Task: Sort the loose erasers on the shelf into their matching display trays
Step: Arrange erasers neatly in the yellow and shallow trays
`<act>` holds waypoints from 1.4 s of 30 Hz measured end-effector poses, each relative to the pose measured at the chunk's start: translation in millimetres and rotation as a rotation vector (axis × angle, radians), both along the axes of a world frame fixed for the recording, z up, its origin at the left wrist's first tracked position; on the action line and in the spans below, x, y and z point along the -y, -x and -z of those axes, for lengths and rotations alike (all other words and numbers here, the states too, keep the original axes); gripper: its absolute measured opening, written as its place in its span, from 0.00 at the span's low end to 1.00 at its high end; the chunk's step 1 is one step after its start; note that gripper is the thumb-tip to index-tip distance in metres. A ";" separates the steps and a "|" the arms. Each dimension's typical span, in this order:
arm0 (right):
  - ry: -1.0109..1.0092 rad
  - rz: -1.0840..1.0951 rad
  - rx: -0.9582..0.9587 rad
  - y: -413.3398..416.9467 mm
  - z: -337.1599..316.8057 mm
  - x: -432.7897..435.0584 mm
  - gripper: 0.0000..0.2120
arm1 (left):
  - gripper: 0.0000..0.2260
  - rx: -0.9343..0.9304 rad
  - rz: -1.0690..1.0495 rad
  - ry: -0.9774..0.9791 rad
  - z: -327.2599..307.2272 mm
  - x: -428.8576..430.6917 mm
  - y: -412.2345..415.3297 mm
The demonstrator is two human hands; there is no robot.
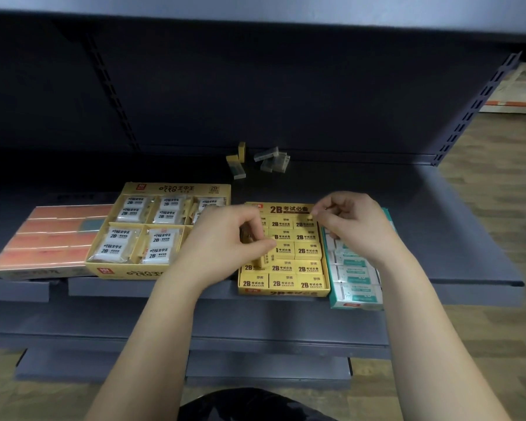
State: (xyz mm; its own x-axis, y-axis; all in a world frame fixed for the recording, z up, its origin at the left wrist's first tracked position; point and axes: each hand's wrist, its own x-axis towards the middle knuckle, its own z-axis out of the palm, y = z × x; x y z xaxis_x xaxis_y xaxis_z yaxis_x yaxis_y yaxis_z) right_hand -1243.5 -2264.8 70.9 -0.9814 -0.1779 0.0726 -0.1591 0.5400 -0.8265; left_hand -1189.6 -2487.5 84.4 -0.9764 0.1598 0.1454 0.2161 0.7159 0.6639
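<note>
Head view: your left hand (228,238) pinches a yellow eraser (265,260), tilted, over the yellow 2B tray (286,209) beneath both hands. Your right hand (354,226) has its fingers curled; can't tell if it holds anything. Loose erasers (271,159) lie well beyond your fingertips. The teal tray (357,302) sits under your right wrist.
</note>
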 end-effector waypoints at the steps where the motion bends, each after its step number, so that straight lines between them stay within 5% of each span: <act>1: -0.002 0.002 0.000 0.9 0.2 0.0 0.04 | 0.08 -0.014 -0.003 0.041 2.1 -2.2 -0.2; 12: -0.044 0.007 -0.008 8.6 1.8 1.1 0.05 | 0.09 -0.105 0.037 0.426 13.5 1.1 -1.8; 20: -0.074 0.010 -0.009 11.8 1.8 2.7 0.05 | 0.04 -0.125 0.088 0.428 17.6 4.3 -1.8; 27: -0.073 0.009 -0.006 11.9 1.7 4.0 0.05 | 0.17 -0.038 0.167 0.430 13.6 9.9 -0.3; 42: -0.132 -0.036 0.000 23.0 -3.4 16.7 0.05 | 0.15 -0.007 0.156 0.447 11.5 15.7 7.2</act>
State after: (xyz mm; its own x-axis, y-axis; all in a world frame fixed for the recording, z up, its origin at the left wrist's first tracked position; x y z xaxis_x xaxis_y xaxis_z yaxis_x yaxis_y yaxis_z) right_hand -1266.5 -2281.4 74.2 -0.9742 -0.2208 0.0463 -0.1802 0.6380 -0.7487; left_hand -1196.7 -2503.2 72.9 -0.9351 0.3525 0.0355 0.3467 0.8899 0.2964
